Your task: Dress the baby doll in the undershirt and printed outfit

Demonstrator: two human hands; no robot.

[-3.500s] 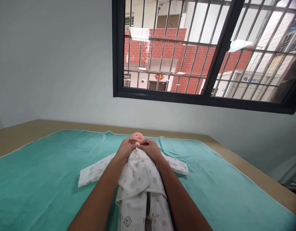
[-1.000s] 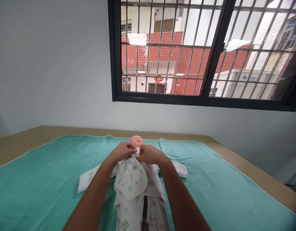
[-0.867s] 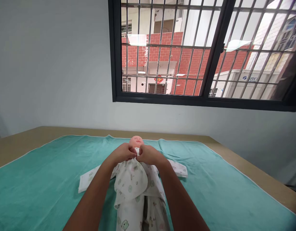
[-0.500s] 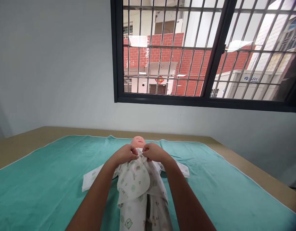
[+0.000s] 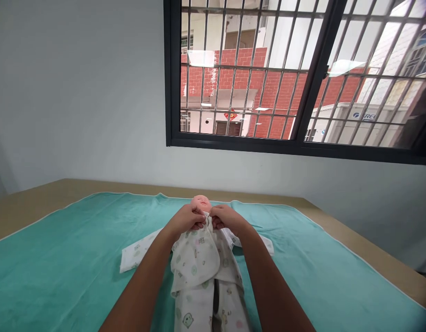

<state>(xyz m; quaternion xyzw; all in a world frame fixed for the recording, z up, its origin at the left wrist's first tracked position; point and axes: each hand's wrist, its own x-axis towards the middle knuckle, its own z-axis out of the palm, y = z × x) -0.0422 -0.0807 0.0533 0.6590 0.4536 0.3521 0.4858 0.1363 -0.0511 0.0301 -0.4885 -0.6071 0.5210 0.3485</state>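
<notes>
A baby doll (image 5: pixel 201 202) lies on its back, head toward the wall, dressed in a white printed baby top (image 5: pixel 197 258) with its sleeves spread to both sides. White printed trousers (image 5: pixel 194 306) cover its legs. At the neckline, my left hand (image 5: pixel 189 218) pinches the top's cloth from the left. My right hand (image 5: pixel 230 218) grips the collar from the right, close beside it. The front flap hangs loosely over the chest below the hands. My fingers hide the exact spot where the cloth is held.
Under the doll a green cloth (image 5: pixel 77 249) is spread over a tan table (image 5: pixel 365 249). The wall (image 5: pixel 95 92) and a dark-framed barred window (image 5: pixel 233 140) stand behind the table.
Both hands stay at the neckline, with the fingers shifted slightly. The whole view has moved a little; the doll keeps its pose.
</notes>
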